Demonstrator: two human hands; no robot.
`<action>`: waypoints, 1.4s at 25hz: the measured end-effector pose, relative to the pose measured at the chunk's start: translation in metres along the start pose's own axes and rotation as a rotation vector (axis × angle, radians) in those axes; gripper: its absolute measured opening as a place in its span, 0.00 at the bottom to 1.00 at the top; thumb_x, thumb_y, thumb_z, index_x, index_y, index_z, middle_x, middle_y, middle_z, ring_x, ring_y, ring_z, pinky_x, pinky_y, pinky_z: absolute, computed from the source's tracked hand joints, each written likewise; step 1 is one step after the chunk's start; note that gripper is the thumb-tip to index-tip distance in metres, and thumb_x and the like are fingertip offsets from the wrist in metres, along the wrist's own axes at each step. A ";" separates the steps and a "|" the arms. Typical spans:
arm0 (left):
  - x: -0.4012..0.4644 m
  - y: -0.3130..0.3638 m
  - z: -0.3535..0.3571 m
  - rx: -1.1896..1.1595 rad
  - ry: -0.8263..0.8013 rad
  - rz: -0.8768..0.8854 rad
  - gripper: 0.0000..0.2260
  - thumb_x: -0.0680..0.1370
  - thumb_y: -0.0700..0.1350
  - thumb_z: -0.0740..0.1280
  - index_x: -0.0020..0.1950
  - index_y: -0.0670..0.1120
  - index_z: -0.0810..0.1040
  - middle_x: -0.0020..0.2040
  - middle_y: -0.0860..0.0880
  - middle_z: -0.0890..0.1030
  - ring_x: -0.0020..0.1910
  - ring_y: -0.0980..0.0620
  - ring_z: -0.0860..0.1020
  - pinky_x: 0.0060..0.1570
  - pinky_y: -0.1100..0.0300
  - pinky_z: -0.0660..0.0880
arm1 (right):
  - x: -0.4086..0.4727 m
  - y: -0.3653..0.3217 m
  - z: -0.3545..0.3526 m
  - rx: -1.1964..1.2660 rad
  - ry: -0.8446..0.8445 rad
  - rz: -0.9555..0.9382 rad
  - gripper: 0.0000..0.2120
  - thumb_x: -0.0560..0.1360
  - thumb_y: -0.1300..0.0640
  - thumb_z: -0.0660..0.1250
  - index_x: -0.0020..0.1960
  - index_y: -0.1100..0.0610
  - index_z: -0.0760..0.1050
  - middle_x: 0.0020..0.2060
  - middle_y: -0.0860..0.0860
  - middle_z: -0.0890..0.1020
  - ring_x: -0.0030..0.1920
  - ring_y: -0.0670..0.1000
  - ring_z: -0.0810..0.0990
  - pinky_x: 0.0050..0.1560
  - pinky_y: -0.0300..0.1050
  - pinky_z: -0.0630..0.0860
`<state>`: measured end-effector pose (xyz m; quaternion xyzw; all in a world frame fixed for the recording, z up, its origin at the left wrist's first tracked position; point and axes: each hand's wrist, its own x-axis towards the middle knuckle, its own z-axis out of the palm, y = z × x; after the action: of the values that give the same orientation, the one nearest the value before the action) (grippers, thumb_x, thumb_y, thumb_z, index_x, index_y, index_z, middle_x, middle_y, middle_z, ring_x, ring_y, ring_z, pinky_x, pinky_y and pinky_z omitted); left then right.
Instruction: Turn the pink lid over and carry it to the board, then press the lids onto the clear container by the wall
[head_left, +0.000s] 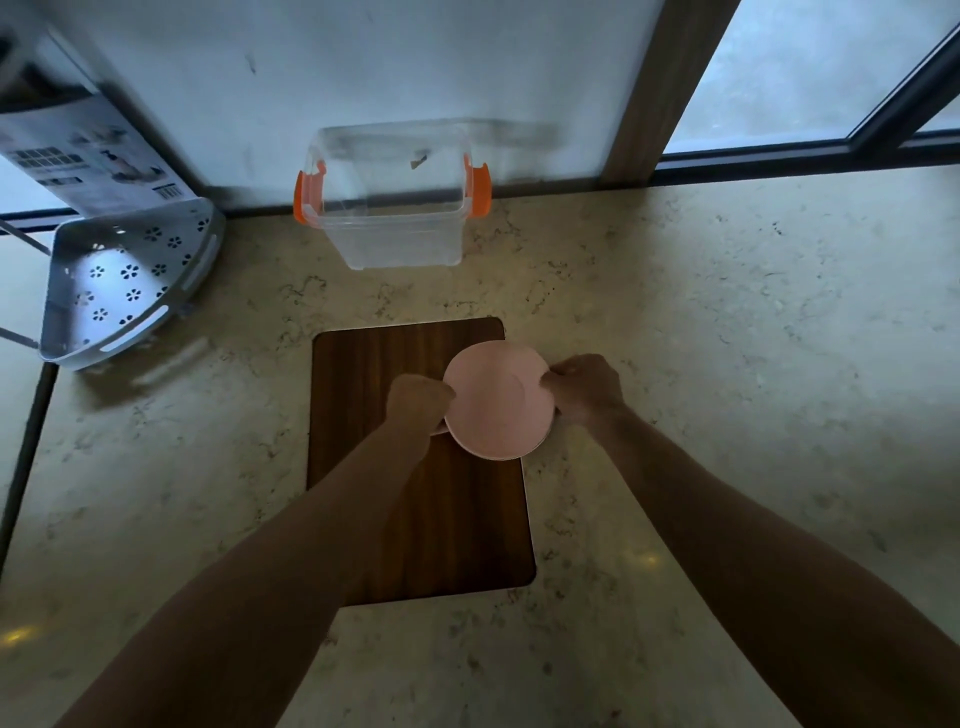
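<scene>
Two hands grip one pink plate (496, 402) from opposite edges, with fingers and thumbs curled over its rim. Left hand (420, 400) pinches the plate's left edge; right hand (584, 387) pinches the right edge, thumb lying on the upper face. Between the two grips the plate appears tilted, its upper face turned toward the camera, and a second pink rim (440, 430) shows just below the left hand; whether this is another plate cannot be told. Directly beneath the grip lies a dark wooden board (415, 519) resting on a pale marbled counter (727, 364); whether the plate touches the board cannot be told. Beyond the grip, against the wall, stands a clear plastic box (392, 208) with orange clasps (480, 189) on both sides, lid off. Farther from the left hand, at the counter's far left corner, sits a grey perforated corner shelf (124, 280) with a printed carton (88, 156) leaning behind it.
</scene>
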<state>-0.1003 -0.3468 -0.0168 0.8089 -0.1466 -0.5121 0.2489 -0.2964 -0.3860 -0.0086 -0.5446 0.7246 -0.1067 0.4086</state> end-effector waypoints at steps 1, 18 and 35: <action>-0.004 0.003 -0.008 -0.029 -0.006 0.003 0.03 0.77 0.37 0.67 0.43 0.43 0.74 0.42 0.46 0.77 0.36 0.47 0.77 0.37 0.51 0.82 | -0.002 -0.006 -0.001 0.031 -0.008 -0.006 0.06 0.69 0.57 0.70 0.40 0.58 0.84 0.35 0.56 0.86 0.33 0.53 0.84 0.37 0.47 0.83; 0.024 0.164 -0.171 -0.210 -0.007 0.489 0.07 0.71 0.28 0.68 0.46 0.36 0.80 0.47 0.36 0.82 0.43 0.39 0.82 0.38 0.50 0.81 | 0.052 -0.232 -0.027 0.152 0.002 -0.447 0.03 0.65 0.58 0.71 0.37 0.53 0.84 0.34 0.50 0.86 0.33 0.48 0.85 0.37 0.44 0.82; 0.157 0.230 -0.142 0.435 0.500 0.838 0.07 0.76 0.43 0.69 0.52 0.52 0.83 0.50 0.47 0.79 0.55 0.44 0.72 0.54 0.49 0.68 | 0.195 -0.260 0.005 -0.179 0.335 -0.787 0.10 0.65 0.58 0.74 0.46 0.54 0.83 0.45 0.53 0.78 0.46 0.56 0.75 0.48 0.51 0.74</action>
<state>0.0997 -0.5796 0.0416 0.8113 -0.4960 -0.1182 0.2859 -0.1244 -0.6554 0.0520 -0.7877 0.5244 -0.2780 0.1649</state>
